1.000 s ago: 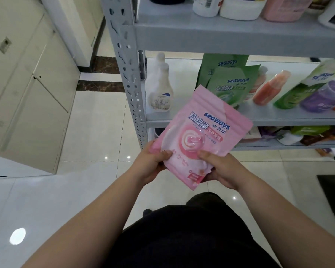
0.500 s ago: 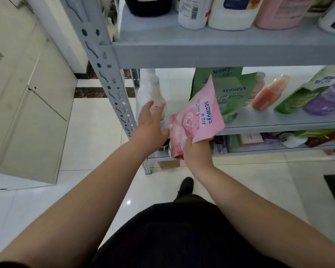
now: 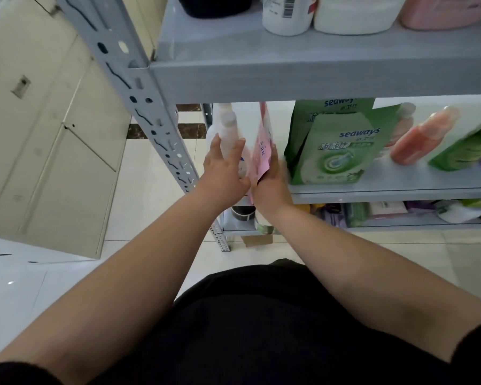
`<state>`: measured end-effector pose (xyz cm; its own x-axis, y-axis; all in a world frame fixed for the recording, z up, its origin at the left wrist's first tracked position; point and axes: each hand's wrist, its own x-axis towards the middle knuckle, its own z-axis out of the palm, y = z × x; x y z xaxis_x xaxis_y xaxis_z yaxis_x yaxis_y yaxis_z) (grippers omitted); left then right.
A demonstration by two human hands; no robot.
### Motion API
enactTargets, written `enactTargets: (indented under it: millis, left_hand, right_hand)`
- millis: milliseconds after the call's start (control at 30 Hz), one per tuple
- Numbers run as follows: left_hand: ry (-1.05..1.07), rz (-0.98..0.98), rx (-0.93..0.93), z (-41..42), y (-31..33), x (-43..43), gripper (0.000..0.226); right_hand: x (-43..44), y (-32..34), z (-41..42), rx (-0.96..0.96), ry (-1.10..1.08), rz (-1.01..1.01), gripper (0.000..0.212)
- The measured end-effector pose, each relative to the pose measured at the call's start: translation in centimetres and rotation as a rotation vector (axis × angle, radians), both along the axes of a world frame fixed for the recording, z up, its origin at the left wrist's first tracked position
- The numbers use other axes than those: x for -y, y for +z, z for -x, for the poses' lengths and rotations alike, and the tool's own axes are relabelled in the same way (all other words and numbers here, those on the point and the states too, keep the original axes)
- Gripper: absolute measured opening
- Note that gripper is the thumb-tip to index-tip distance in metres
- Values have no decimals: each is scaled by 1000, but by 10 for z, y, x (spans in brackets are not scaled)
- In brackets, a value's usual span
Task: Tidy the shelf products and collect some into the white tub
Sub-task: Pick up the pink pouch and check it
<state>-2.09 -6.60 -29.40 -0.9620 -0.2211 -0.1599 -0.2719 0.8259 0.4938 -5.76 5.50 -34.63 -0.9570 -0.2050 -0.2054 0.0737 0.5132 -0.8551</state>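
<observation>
My right hand (image 3: 270,182) holds a pink Seaways pouch (image 3: 263,143) edge-on and upright on the middle shelf (image 3: 395,187), in the gap between two white bottles (image 3: 228,134) and two green Seaways pouches (image 3: 336,151). My left hand (image 3: 224,165) rests against the front white bottle with its fingers spread along it. The white tub is not in view.
An orange bottle (image 3: 422,137) and a green pouch (image 3: 467,151) lie tilted further right on the middle shelf. Big bottles stand on the top shelf (image 3: 303,68). The grey perforated upright (image 3: 150,118) is just left of my left hand. More products fill the lower shelf (image 3: 400,215).
The pink pouch went from in front of the shelf into the gap on the middle shelf, turned edge-on. My left hand stays against the white bottle.
</observation>
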Motion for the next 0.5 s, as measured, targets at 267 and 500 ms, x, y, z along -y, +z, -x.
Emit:
enactTargets:
  millis: [267,500]
  left_hand:
    - [-8,11,-19,-3,1,-1,77]
    - [-35,59,52,-10,-1,-3,80]
  right_hand:
    - [18,8,53,63,22,-245,75]
    - [16,9,54,157,-10,-287,70]
